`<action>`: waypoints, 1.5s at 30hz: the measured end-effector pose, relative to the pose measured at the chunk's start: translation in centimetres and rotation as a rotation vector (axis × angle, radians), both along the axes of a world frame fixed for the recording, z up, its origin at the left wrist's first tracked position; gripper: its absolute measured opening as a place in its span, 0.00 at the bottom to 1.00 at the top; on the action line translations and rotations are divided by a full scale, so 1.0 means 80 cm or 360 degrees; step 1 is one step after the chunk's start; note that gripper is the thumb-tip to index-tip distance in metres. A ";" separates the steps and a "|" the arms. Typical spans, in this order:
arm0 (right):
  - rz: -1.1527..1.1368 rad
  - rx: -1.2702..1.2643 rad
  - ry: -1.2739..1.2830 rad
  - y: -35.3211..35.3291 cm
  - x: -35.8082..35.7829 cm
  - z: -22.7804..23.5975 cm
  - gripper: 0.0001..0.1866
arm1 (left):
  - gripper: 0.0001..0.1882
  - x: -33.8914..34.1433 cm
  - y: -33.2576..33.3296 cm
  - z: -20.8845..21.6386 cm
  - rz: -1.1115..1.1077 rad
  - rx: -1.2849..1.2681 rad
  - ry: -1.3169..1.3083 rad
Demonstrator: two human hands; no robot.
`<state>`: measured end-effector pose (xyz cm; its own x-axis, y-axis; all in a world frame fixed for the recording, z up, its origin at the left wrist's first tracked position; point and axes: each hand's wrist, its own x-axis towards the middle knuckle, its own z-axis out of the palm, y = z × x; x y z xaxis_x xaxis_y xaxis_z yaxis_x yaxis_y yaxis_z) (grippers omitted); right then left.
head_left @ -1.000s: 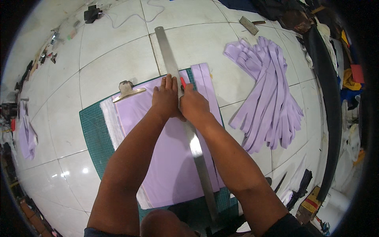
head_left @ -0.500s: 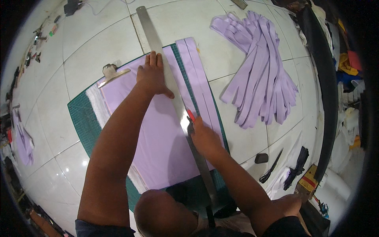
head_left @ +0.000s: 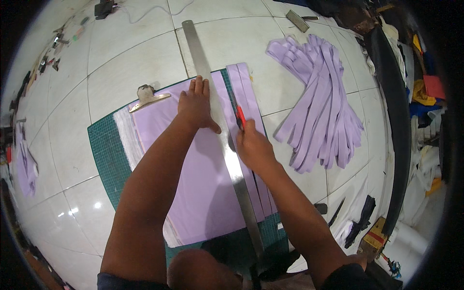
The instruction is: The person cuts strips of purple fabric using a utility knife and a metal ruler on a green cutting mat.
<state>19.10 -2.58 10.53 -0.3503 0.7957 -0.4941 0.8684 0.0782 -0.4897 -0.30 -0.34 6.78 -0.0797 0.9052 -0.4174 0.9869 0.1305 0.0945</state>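
Lilac fabric (head_left: 193,193) lies flat on a green cutting mat (head_left: 104,145), with a long metal ruler (head_left: 235,171) running lengthwise across it. My left hand (head_left: 197,108) is spread flat on the fabric and the ruler's left edge, its thumb and fingertips on the metal. To the right of the ruler, my right hand (head_left: 253,145) is closed around a red-and-black cutter (head_left: 241,116); its working end is mostly hidden by the hand. Cut lilac strips (head_left: 245,89) lie along the mat's right side, apart from the larger piece at the top. A metal bulldog clip (head_left: 147,99) grips the fabric's far left edge.
A bundle of long lilac strips (head_left: 319,106) lies on the white tiled floor (head_left: 130,46) at right. Beyond it sits a small metal block (head_left: 297,21). Partly hidden scissors (head_left: 337,211) and black cloth (head_left: 361,215) lie at lower right. A lilac scrap (head_left: 25,162) is at far left.
My right hand has pulled slightly away to the right of the ruler with the cutter. The whole view has shifted, so the mat and ruler appear lower. My left hand stays pressed on the ruler.
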 end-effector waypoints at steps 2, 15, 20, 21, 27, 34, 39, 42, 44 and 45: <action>0.0031 0.0157 0.0072 0.026 -0.037 -0.017 0.16 | 0.78 -0.003 -0.004 -0.004 -0.0008 0.0048 -0.0015; 0.0091 0.0079 -0.0080 0.064 -0.113 -0.035 0.19 | 0.74 -0.005 -0.005 -0.016 -0.0021 0.0013 0.0058; 0.0056 0.0082 -0.0119 0.079 -0.111 -0.030 0.19 | 0.80 0.003 -0.001 -0.008 0.0041 -0.0032 0.0036; 0.0053 0.0066 -0.0136 0.082 -0.109 -0.028 0.19 | 0.80 0.004 0.002 -0.005 0.0038 -0.0044 0.0047; 0.0117 -0.0038 -0.0097 0.029 -0.064 -0.021 0.18 | 0.81 0.002 0.004 0.005 0.0037 -0.0155 0.0132; -0.0017 -0.0319 -0.0153 -0.081 0.047 -0.019 0.18 | 0.82 0.007 0.007 0.005 0.0000 -0.0192 0.0153; 0.0103 -0.0486 -0.0415 -0.121 0.092 0.009 0.16 | 0.82 0.000 0.005 -0.003 -0.0044 -0.0093 0.0043; 0.0098 -0.0451 -0.0346 -0.105 0.072 0.043 0.15 | 0.81 -0.002 -0.004 0.003 -0.0009 -0.0187 0.0179; 0.0077 -0.0315 -0.0204 -0.089 0.059 0.048 0.14 | 0.81 -0.002 -0.001 0.004 0.0000 -0.0149 0.0143; 0.0067 -0.0208 -0.0096 -0.069 0.045 0.037 0.14 | 0.81 -0.003 -0.002 0.005 0.0008 -0.0145 0.0133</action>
